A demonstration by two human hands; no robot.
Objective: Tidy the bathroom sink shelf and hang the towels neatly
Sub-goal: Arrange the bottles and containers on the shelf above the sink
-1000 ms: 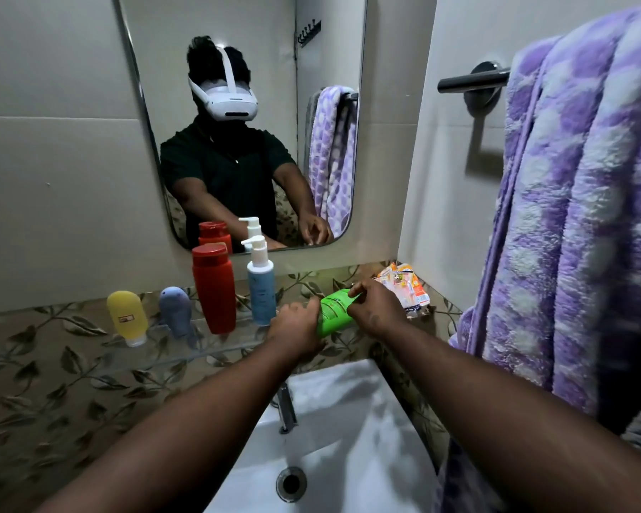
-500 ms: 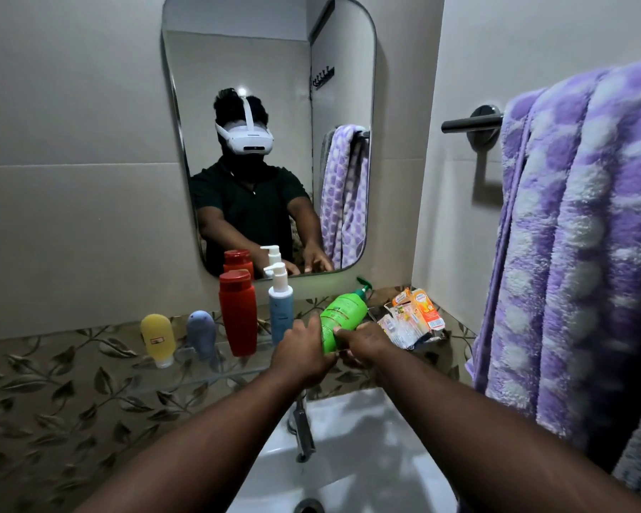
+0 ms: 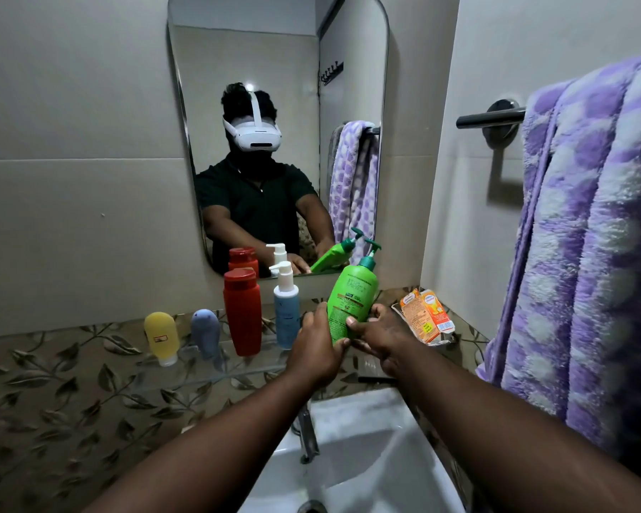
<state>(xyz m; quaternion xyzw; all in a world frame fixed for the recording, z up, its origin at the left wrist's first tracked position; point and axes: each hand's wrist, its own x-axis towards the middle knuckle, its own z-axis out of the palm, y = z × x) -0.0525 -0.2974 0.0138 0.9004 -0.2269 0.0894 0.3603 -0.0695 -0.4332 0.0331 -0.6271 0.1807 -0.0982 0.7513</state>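
Observation:
A green pump bottle is held nearly upright, leaning slightly right, above the glass shelf. My left hand grips its lower left side and my right hand grips its lower right side. On the shelf, left to right, stand a yellow tube, a grey-blue tube, a red bottle and a blue pump bottle. Orange sachets lie at the shelf's right end. A purple and white towel hangs over the towel bar on the right wall.
A mirror hangs on the wall behind the shelf and reflects a person with a headset. Below my arms are a white sink and its tap. Leaf-patterned tiles cover the lower wall on the left.
The green bottle has been raised from lying on its side to nearly upright, with both hands still on it. The view has tilted up, showing more of the mirror.

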